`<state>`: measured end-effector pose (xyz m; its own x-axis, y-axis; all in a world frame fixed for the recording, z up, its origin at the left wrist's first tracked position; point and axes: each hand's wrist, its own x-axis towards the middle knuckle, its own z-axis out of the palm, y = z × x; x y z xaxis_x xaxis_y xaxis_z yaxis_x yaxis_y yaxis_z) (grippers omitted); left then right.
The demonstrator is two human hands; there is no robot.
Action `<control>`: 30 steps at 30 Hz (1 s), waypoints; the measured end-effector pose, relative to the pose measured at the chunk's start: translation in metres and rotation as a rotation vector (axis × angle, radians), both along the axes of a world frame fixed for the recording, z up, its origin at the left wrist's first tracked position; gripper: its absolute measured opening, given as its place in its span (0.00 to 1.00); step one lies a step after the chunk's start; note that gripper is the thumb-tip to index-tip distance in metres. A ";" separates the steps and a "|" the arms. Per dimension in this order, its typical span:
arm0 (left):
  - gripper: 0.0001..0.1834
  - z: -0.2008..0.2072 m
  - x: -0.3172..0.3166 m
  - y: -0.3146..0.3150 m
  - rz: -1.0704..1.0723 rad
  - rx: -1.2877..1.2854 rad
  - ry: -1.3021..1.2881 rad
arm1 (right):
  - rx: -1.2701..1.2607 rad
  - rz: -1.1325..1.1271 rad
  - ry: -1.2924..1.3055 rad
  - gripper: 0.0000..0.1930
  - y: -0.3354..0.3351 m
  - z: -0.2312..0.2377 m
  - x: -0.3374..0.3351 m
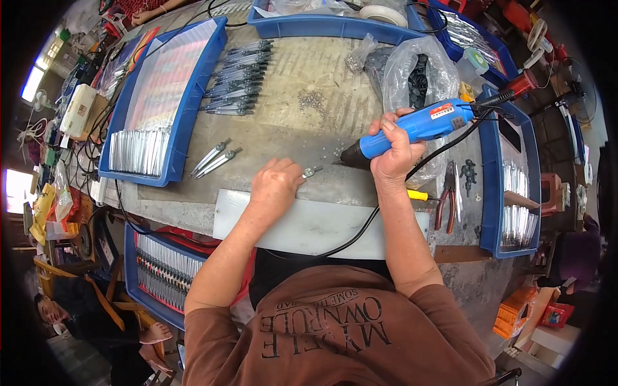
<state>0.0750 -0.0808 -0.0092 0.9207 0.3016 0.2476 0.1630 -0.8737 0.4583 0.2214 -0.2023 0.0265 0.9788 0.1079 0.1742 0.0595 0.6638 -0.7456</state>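
Note:
My left hand (pixel 273 188) rests low over the bench, its fingers closed on a slim metal part (pixel 311 172) whose small silvery end sticks out to the right. Most of that part is hidden under the fingers. In my right hand (pixel 394 149) is a blue electric screwdriver (pixel 421 123), gripped round its body with the dark nose tilted down to the left. Its tip hovers near some tiny metal pieces (pixel 331 153) scattered on the bench. Left of my left hand lie a few silver rods with dark heads (pixel 215 158); several similar ones form a stack (pixel 238 78) farther back.
A blue tray of silver rods (pixel 181 138) stands at left, another blue tray (pixel 489 186) at right. Red-handled pliers (pixel 444 198) and a yellow-handled tool (pixel 418 195) lie right of my forearm. A plastic bag of dark parts (pixel 444 71) stands behind. A black cable (pixel 364 228) crosses the white board (pixel 290 225).

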 end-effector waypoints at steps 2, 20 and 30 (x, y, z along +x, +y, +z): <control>0.06 -0.001 -0.002 0.001 -0.003 -0.005 -0.012 | 0.001 0.001 0.001 0.17 -0.001 0.000 0.001; 0.05 -0.011 0.001 0.009 0.077 -0.091 -0.139 | 0.033 0.000 0.007 0.17 0.000 0.003 0.000; 0.05 -0.008 0.005 0.006 0.101 -0.052 -0.126 | 0.014 0.020 -0.037 0.17 0.002 0.003 -0.003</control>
